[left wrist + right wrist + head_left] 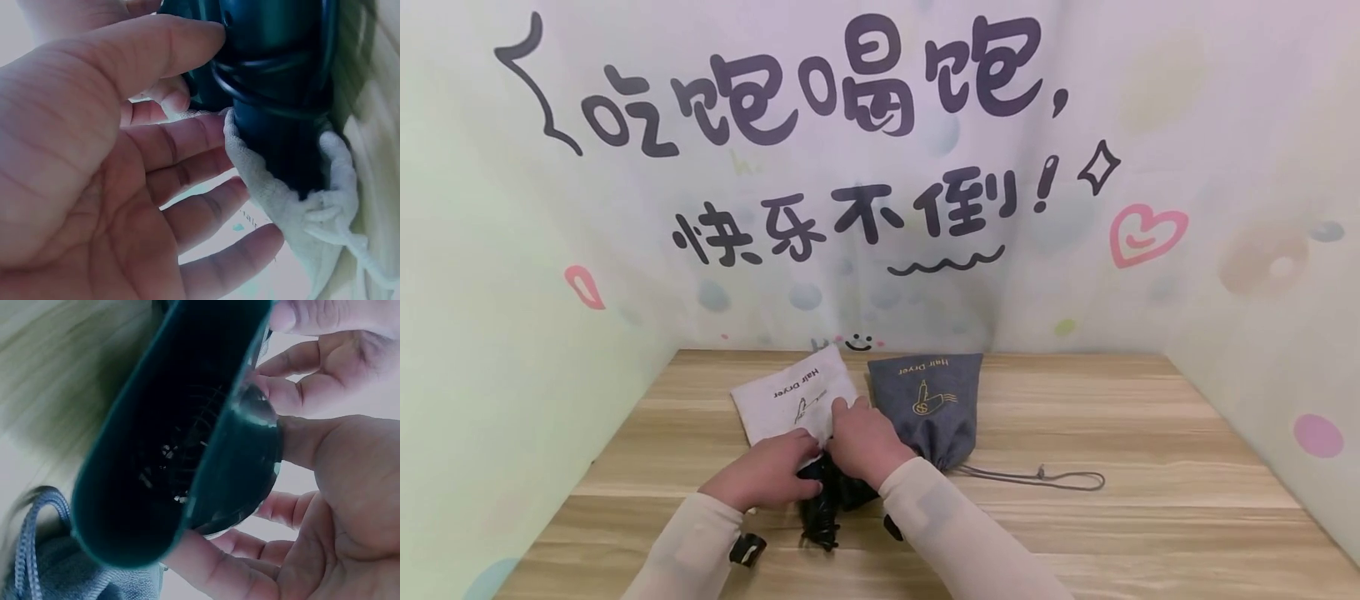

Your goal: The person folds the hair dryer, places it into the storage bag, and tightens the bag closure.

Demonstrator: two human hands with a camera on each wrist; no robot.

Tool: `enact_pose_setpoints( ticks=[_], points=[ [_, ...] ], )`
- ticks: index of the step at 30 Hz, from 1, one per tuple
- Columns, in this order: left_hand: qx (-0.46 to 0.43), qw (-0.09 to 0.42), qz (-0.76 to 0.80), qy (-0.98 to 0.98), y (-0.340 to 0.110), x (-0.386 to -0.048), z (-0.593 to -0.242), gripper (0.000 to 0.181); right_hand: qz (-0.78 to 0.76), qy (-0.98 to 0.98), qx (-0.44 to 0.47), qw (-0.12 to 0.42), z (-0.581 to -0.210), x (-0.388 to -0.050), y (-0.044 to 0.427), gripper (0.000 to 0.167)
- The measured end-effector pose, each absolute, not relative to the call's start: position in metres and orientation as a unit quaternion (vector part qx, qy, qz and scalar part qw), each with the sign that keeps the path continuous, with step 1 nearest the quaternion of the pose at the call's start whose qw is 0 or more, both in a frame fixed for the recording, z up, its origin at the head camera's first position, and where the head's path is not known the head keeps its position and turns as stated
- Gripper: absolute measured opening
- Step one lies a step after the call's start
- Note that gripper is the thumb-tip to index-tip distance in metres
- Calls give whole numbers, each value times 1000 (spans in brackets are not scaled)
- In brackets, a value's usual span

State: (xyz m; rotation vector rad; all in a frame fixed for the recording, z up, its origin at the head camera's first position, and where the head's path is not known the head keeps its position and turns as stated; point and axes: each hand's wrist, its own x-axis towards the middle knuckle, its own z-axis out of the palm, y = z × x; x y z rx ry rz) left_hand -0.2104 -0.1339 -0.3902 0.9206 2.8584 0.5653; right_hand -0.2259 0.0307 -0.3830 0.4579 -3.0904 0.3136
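Note:
A black hair dryer (pixel 822 504) with its cord wound round the handle lies partly in the mouth of a white drawstring bag (pixel 767 406) printed "Hair Dryer". My right hand (pixel 867 437) grips the dryer's body; in the right wrist view the thumb presses the rounded housing (pixel 253 462) and the fingers lie round its far side, beside the wide nozzle (pixel 81 519). My left hand (pixel 767 469) is at the bag's mouth. Its thumb touches the corded handle (pixel 269 37), and its fingers, fairly straight, touch the bag's rim (pixel 240 147).
A filled-looking dark grey drawstring bag (pixel 951 425), also printed "Hair Dryer", lies right of the white one, its cord (pixel 1067 479) stretched to the right. The wooden table (pixel 1150 517) meets printed cloth walls (pixel 1075 308) at the back and sides.

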Motion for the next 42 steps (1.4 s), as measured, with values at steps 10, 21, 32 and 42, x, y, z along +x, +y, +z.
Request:
enact_pose_setpoints(
  ticks=[10, 21, 32, 42],
  points=[
    [309, 71, 205, 926, -136, -228, -388, 45, 133, -984, 116, 10, -384, -227, 32, 38],
    [339, 81, 202, 915, -138, -241, -390, 51, 136, -985, 108, 17, -387, -229, 32, 37],
    [333, 91, 219, 913, -142, -254, -397, 49, 145, -984, 92, 52, -388, -227, 30, 36],
    [320, 72, 216, 920, -149, -235, -402, 40, 220, -968, 121, 2, -398, -226, 48, 42]
  ],
)
